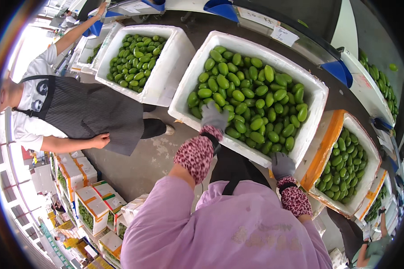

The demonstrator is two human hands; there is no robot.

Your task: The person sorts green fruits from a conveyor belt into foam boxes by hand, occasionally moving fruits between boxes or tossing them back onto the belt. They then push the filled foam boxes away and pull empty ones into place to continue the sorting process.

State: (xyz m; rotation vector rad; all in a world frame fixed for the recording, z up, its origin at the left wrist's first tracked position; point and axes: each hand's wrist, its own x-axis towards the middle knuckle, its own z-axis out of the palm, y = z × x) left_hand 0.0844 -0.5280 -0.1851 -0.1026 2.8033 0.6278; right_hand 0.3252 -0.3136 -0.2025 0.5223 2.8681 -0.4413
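Concrete floor (143,161); white foam box (316,96) full of green mangoes (251,96); both gloved hands apparently curled, gripping rim.

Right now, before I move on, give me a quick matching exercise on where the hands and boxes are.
Things:
1. left hand
2. right hand
3. second white foam box
4. orange-edged carton

Places:
A. on the near rim of the big white foam box
B. to the person's right of the big box
C. among the green mangoes inside the big box
D. to the person's left of the big box

Pairs: 1-C, 2-A, 3-D, 4-B
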